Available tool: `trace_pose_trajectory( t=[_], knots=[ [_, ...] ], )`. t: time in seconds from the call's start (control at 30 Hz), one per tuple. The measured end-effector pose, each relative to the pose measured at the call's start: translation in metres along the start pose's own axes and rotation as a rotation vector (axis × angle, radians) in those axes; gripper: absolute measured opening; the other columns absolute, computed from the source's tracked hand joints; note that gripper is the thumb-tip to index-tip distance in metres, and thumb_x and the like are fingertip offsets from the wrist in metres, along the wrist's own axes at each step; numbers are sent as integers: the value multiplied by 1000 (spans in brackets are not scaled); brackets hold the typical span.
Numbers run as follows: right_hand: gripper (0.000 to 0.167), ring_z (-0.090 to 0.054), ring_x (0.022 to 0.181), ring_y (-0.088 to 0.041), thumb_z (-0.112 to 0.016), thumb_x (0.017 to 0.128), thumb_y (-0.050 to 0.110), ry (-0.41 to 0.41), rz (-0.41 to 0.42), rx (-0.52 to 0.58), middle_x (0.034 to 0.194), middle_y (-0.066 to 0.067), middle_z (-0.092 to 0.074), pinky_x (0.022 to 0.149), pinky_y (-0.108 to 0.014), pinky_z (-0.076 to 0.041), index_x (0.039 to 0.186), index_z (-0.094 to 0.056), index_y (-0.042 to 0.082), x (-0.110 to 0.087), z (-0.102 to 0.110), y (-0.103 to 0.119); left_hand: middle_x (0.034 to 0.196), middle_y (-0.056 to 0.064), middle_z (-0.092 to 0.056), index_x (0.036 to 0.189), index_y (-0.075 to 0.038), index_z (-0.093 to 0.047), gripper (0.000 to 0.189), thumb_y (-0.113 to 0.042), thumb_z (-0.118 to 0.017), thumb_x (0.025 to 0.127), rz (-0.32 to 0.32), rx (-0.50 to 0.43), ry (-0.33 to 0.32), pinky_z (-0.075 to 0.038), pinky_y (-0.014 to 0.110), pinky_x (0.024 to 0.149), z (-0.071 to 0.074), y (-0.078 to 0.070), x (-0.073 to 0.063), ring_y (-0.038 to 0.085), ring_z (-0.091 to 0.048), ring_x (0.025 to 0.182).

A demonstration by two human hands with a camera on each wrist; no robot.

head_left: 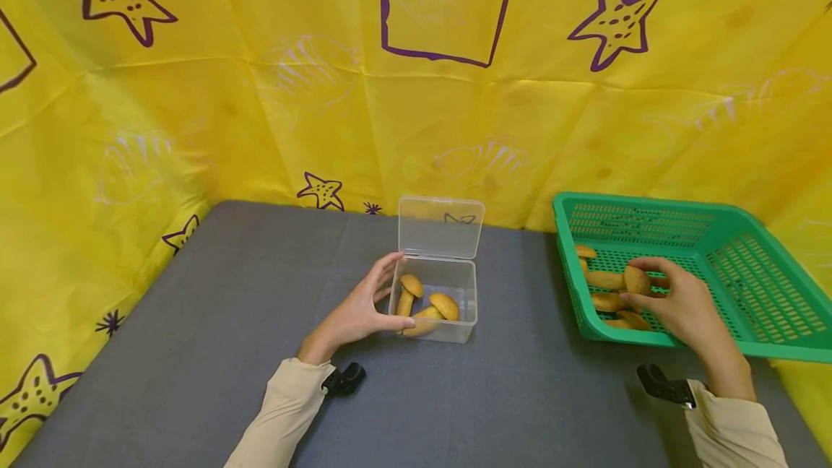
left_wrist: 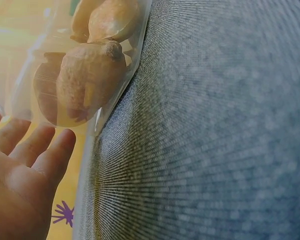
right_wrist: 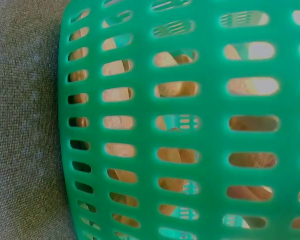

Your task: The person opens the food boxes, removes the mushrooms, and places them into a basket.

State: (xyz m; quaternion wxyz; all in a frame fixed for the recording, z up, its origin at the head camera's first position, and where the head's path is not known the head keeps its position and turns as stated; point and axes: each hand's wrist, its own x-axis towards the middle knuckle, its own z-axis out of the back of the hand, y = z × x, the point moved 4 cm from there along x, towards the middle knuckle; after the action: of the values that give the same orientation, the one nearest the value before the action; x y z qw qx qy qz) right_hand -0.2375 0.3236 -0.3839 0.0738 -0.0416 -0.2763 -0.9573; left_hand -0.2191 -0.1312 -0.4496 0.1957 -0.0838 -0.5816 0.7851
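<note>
In the head view my left hand [head_left: 360,309] holds the left side of a clear plastic box [head_left: 466,295], thumb at its front corner and fingers along its far side. The lid [head_left: 442,228] stands raised at the back. Two mushrooms lie in the box: one at its left [head_left: 411,284], the other nearer the middle [head_left: 444,305]. In the left wrist view, my fingertips [left_wrist: 65,140] meet the clear wall. My right hand [head_left: 689,305] pinches the cap of a mushroom [head_left: 637,280] inside a green basket [head_left: 682,340]. In the right wrist view, the basket's slotted wall [right_wrist: 212,105] mostly hides that hand.
More mushrooms [head_left: 607,302] lie along the basket's left side. The basket stands at the right of the grey tabletop [head_left: 520,396], right of the box. A yellow patterned cloth [head_left: 260,128] hangs behind and at the left.
</note>
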Motion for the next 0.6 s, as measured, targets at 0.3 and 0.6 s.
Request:
trace_pose_trajectory(
  t=[0.3, 0.6],
  knots=[
    [55, -56, 113, -57, -77, 86, 13, 100, 6, -10, 133, -37, -52, 70, -48, -60, 134, -54, -2, 2, -5, 1, 165, 7, -22, 157, -20, -18, 106, -16, -86, 77, 9, 2, -2, -29, 56, 120, 0, 0, 0, 30, -21, 152],
    [56, -57, 114, -54, -73, 91, 20, 126, -6, -15, 134, -33, -54, 75, -52, -59, 138, -51, -1, 0, -7, 2, 165, 8, -22, 157, -22, -18, 105, -16, -86, 77, 11, 1, 2, -29, 55, 120, 0, -1, -1, 30, -21, 152]
  ],
)
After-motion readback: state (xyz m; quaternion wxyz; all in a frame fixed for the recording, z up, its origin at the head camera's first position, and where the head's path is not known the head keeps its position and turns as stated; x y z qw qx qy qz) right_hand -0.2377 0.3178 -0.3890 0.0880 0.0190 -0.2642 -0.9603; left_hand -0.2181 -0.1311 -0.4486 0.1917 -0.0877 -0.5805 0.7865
